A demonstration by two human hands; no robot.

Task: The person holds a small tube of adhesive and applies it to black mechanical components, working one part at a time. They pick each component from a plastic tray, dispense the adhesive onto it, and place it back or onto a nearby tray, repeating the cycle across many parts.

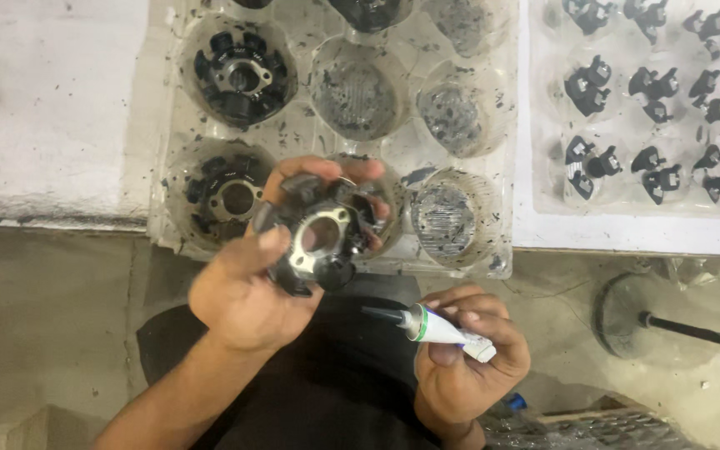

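Both hands were up in front of the person's dark lap, each one busy. Left hand (247, 287) was clamped around a black round stator-like part with a shiny metal centre ring (320, 237), thumb pressed across its near rim and fingers wrapped over the far edge, the ring's open hole facing the camera. That part was held in the air just off the front edge of the counter (52, 108), over the near row of a clear plastic blister tray with round pockets (318, 125).

Right hand (464, 354) was lower and to the right, fingers curled tight about a small white squeeze tube with a green band and a long black nozzle (431, 327). And the nozzle pointed left toward the held part, its tip near the part's lower edge but apart from it.

On the tray, two more black round parts sat in the left-hand pockets, one in the far pocket (239, 77) and one in the near pocket (228, 196). The other pockets in view showed only grey, smudged bottoms, and black flecks speckled the plastic all over.

Over to the right lay a second, white tray (627, 229) holding many small black clip-shaped pieces (587, 87), set in rows. Down at lower right, a dark round base with a black rod (677, 327) stood on the grey floor (43, 333).
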